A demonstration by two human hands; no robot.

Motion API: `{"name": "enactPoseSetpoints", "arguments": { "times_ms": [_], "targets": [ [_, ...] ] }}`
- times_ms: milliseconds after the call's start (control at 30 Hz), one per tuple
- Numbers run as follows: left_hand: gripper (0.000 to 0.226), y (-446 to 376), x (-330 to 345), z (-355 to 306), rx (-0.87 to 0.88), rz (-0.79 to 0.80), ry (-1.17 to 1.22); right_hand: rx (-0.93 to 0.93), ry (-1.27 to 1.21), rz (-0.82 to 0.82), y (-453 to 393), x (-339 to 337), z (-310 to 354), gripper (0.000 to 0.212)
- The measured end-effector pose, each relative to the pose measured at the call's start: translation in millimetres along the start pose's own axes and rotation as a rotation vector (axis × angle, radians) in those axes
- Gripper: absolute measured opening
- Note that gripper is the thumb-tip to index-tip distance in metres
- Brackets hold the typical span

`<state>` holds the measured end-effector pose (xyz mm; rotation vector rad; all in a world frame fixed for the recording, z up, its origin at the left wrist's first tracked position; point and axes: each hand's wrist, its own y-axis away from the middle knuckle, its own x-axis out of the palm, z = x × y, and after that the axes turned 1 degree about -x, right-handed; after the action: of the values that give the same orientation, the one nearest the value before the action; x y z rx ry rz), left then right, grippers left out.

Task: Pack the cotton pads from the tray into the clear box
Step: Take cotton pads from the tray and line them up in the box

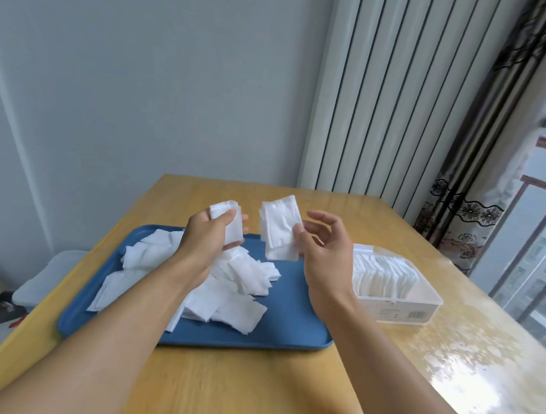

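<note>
Blue plastic is filling the lower left of the frame: the tray [290, 320] is sitting on the wooden tabletop [254, 388], and a loose heap of white cotton pads [228, 287] is lying across its left and middle. Above that heap, left of centre, the left hand [211, 235] is gripping a small stack of pads [229, 218], fingers curled round it and thumb pressing its face. Just right of it, near the middle of the frame, the right hand [320, 241] is pinching a second stack [280, 229] between thumb and fingertips, the other fingers hanging loosely curled; the two stacks are standing close together but not touching. Further right, the clear box [396, 310] is resting on the tabletop just beside the tray's right edge, and a row of pads [382, 277] is standing on edge inside it.

By my reading the task is running somewhere past its start: the box is looking largely filled, yet many pads are waiting on the tray and both held stacks are not yet in.

The left forearm is covering part of the heap, so a count is not possible. The print on the box's front label is too small to read, and how much room is remaining inside is hard to judge.
</note>
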<state>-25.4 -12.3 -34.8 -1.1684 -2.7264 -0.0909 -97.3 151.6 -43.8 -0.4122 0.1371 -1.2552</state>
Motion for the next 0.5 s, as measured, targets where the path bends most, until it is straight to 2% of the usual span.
{"name": "enactPoseSetpoints", "arguments": {
  "times_ms": [100, 200, 333, 433, 500],
  "targets": [
    [0.033, 10, 9, -5, -0.158, 0.166, 0.076, 0.195, -0.046, 0.031, 2, 3, -10, 0.018],
    [0.034, 19, 17, -4, -0.185, 0.349, 0.049, 0.208, -0.008, -0.004, 5, 2, -16, 0.013],
    [0.030, 22, 18, -1, -0.104, 0.325, 0.007, 0.197, 0.019, 0.027, 7, -1, -15, 0.008],
    [0.026, 23, 17, -2, -0.087, 0.329, 0.003, 0.180, 0.065, 0.098, 9, -2, -15, 0.023],
    [0.024, 22, 16, -4, -0.100, 0.327, 0.025, 0.167, 0.076, 0.107, 10, -2, -15, 0.023]
  ]
}}
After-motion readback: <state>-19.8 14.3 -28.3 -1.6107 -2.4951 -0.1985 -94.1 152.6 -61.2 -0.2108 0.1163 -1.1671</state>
